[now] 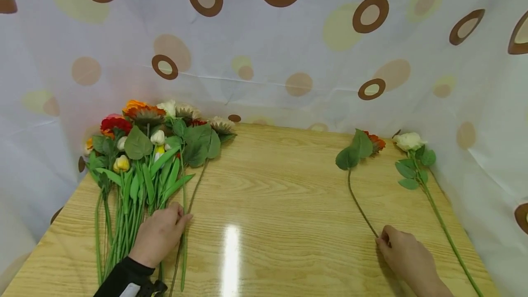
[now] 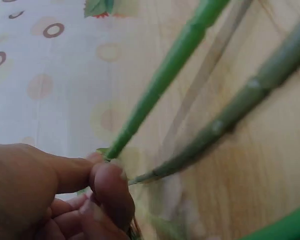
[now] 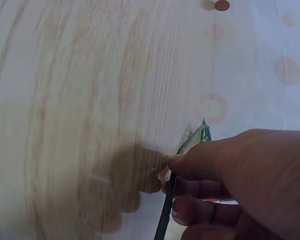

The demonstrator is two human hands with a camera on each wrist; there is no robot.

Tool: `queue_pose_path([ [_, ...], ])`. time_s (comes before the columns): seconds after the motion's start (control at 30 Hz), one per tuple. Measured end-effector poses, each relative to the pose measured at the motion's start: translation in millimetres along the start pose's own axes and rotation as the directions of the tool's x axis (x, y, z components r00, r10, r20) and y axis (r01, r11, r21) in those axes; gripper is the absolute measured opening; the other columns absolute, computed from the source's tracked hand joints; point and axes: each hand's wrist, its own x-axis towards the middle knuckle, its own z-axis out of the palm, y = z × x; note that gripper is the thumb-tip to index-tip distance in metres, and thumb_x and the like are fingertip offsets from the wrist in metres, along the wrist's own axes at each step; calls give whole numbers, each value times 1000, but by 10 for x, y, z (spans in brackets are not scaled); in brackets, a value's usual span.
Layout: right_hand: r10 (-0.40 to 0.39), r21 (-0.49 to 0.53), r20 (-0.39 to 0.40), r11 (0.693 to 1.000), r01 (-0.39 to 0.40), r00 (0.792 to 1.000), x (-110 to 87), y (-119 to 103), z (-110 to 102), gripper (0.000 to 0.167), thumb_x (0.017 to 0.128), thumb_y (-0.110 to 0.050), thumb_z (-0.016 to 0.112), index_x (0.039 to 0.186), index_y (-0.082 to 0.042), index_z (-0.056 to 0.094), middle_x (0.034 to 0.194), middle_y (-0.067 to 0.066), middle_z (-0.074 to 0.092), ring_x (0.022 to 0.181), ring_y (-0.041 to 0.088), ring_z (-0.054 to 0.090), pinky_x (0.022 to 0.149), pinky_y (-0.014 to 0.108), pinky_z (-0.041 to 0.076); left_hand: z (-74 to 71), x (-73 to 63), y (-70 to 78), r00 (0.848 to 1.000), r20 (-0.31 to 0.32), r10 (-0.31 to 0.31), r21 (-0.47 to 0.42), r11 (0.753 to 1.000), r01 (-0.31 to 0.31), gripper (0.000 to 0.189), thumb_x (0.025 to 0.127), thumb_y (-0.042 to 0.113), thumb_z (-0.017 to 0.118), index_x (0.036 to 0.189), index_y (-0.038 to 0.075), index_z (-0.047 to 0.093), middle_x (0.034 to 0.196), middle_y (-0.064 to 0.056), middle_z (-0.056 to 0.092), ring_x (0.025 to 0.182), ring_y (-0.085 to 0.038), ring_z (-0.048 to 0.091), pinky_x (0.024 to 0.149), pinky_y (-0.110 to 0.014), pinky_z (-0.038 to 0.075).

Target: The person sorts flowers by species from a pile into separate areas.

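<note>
Wood-grain table, glossy; bright light streak on near part, left of middle. Pale cloth far, left and right: brown rings, tan spots.

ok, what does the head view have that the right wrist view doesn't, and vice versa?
Head only: the left hand and the big flower bunch; also a white rose I can't make out from the wrist.
Right wrist only: a close look at the lower fingers curled below the thumb.
Both: the right hand pinching a stem, the wood-grain table and the spotted cloth.
</note>
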Motion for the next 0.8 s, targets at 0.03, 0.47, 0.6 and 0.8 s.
queue_pose_path([
  [0.03, 1, 1, -3, 1000, -1, 1000, -2, -3, 2, 14, 91, -16, 58, 78, -11, 55, 54, -2, 46, 45, 14, 42, 40, 29, 32, -7, 1, 6, 1000, -6, 3, -24, 1000, -3, 17, 94, 25, 58, 85, 12, 51, 53, 0, 38, 40, -13, 34, 41, -26, 21],
  [0.47, -47, 27, -115, 998, 50, 992, 11, -227, 22, 13, 92, -20, 57, 85, -9, 58, 55, -4, 45, 44, 12, 40, 39, 28, 31, -70, -51, 224, 962, -174, 212, -126, 964, -236, 8, 93, 27, 58, 93, 20, 53, 68, 15, 47, 47, -3, 34, 46, -23, 28],
  [0.6, -137, 71, -169, 986, 150, 976, 2, -479, 105, 11, 91, -19, 59, 82, -13, 59, 56, -9, 44, 45, 8, 39, 41, 26, 33, -46, -44, 349, 958, -150, 246, -181, 945, -271, 9, 91, 25, 61, 89, 22, 52, 65, 16, 46, 48, -1, 36, 48, -22, 30],
  [0.8, -327, 171, -221, 914, 367, 919, -11, -872, 267, 11, 90, -17, 63, 79, -21, 62, 59, -18, 44, 46, 0, 38, 45, 21, 36, 41, -47, 520, 953, -65, 297, -292, 907, -303, 10, 91, 28, 60, 88, 21, 52, 66, 15, 49, 52, 0, 45, 51, -22, 36],
])
